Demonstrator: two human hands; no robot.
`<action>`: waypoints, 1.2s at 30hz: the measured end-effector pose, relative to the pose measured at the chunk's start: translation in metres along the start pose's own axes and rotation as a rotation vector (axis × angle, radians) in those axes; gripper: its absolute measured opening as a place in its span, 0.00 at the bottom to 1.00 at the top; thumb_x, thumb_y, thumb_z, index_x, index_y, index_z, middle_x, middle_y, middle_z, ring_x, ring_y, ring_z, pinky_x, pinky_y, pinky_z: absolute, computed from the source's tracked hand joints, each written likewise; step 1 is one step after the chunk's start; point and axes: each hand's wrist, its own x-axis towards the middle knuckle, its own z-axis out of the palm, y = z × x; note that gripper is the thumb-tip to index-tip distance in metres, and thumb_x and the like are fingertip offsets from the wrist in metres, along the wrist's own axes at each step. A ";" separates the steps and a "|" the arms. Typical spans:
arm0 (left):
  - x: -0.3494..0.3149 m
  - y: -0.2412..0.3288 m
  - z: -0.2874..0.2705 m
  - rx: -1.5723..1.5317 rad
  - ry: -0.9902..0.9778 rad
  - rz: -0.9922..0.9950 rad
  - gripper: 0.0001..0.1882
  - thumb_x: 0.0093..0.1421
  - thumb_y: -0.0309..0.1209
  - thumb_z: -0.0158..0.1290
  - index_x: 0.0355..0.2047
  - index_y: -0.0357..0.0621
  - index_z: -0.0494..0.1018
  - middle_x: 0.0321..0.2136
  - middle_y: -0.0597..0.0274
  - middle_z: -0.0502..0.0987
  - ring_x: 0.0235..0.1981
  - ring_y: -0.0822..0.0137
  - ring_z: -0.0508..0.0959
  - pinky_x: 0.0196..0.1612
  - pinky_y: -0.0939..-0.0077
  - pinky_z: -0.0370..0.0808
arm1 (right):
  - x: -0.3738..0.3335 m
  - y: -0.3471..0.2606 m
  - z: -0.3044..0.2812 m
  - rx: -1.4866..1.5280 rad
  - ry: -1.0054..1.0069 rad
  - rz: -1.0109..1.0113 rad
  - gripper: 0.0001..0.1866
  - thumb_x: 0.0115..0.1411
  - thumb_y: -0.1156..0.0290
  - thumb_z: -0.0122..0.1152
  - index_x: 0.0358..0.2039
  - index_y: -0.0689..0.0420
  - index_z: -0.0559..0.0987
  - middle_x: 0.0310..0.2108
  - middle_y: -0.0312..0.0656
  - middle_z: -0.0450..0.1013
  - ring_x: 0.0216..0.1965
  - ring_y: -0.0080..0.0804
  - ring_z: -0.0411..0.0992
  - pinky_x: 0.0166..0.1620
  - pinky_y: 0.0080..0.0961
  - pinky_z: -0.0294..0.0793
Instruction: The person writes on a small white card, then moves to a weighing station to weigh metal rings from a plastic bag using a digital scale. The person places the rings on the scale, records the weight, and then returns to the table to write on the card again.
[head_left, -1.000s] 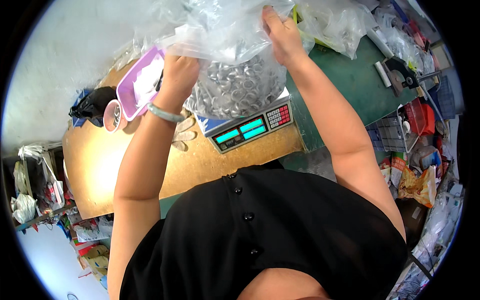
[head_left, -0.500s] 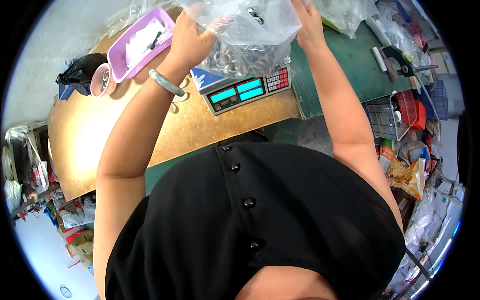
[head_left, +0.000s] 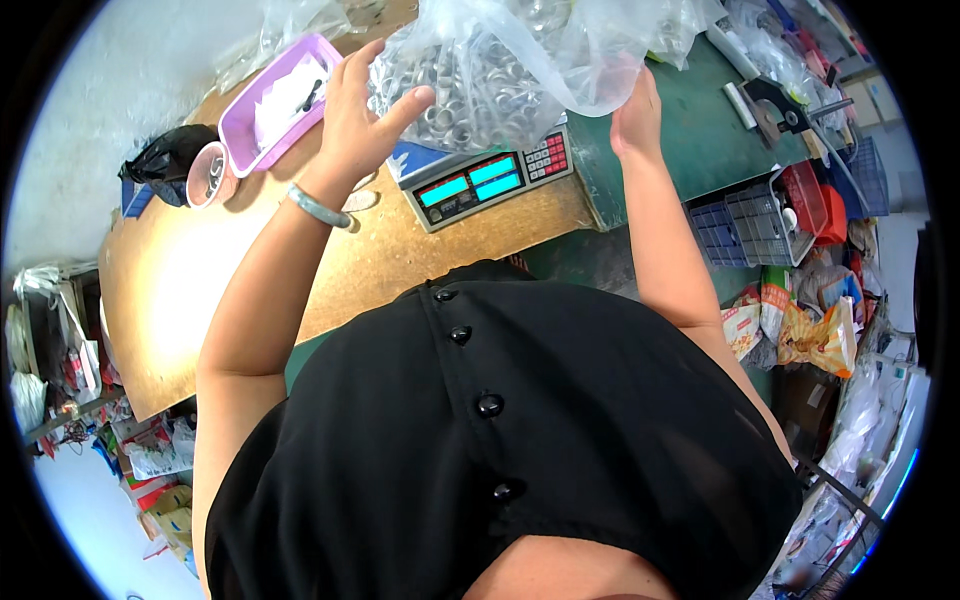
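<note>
A clear plastic bag (head_left: 590,75) full of shiny metal rings (head_left: 455,100) rests on a digital scale (head_left: 490,185), its loose top folded over to the right. My left hand (head_left: 365,120) is open at the bag's left side, thumb and fingers spread, with a pale bangle (head_left: 318,207) on the wrist. At the bag's right edge my right hand (head_left: 637,118) stands with fingers stretched upward against the plastic; the film partly covers them. The scale's display is lit, and its keypad shows below the bag.
A lilac tray (head_left: 240,130) holding white paper and a small black item lies on the wooden table (head_left: 200,290). Next to it are a pink cup (head_left: 212,175) and a black bag (head_left: 165,150). A black clamp-like tool (head_left: 780,105) stands on the green surface (head_left: 690,130), above wire baskets (head_left: 745,225).
My left hand has let go of the bag and spread its fingers. The bag's raised top has dropped and folded to the right. My right hand has come lower and nearer.
</note>
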 end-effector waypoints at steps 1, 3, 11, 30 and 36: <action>-0.003 -0.003 -0.003 0.000 -0.004 -0.012 0.37 0.48 0.47 0.55 0.51 0.34 0.58 0.48 0.44 0.61 0.52 0.52 0.60 0.54 0.62 0.57 | -0.003 0.003 -0.009 -0.005 0.026 0.021 0.22 0.57 0.54 0.50 0.42 0.60 0.67 0.37 0.39 0.69 0.37 0.25 0.65 0.37 0.22 0.64; -0.010 -0.006 -0.009 -0.014 -0.007 -0.052 0.38 0.47 0.48 0.55 0.51 0.34 0.58 0.48 0.43 0.61 0.52 0.51 0.60 0.53 0.61 0.58 | -0.011 0.005 -0.025 -0.026 0.070 0.065 0.22 0.57 0.54 0.50 0.42 0.60 0.68 0.36 0.39 0.70 0.36 0.25 0.65 0.36 0.22 0.64; -0.044 -0.026 -0.026 0.002 0.014 -0.182 0.35 0.49 0.47 0.54 0.50 0.35 0.60 0.47 0.45 0.62 0.51 0.53 0.61 0.53 0.63 0.57 | -0.047 0.010 -0.065 -0.149 0.204 0.190 0.21 0.59 0.54 0.46 0.42 0.60 0.68 0.36 0.41 0.70 0.36 0.26 0.66 0.36 0.23 0.65; -0.083 -0.036 -0.030 -0.057 0.085 -0.304 0.31 0.52 0.43 0.52 0.50 0.34 0.60 0.47 0.44 0.63 0.51 0.53 0.62 0.53 0.63 0.58 | -0.060 0.012 -0.080 -0.166 0.209 0.224 0.21 0.58 0.54 0.48 0.41 0.59 0.69 0.35 0.39 0.70 0.35 0.25 0.67 0.36 0.23 0.66; -0.088 -0.034 -0.029 -0.064 0.083 -0.356 0.31 0.52 0.43 0.52 0.50 0.34 0.60 0.48 0.44 0.63 0.51 0.53 0.62 0.53 0.64 0.58 | -0.062 0.010 -0.081 -0.166 0.206 0.226 0.21 0.58 0.54 0.48 0.40 0.59 0.70 0.34 0.39 0.71 0.34 0.25 0.67 0.35 0.23 0.66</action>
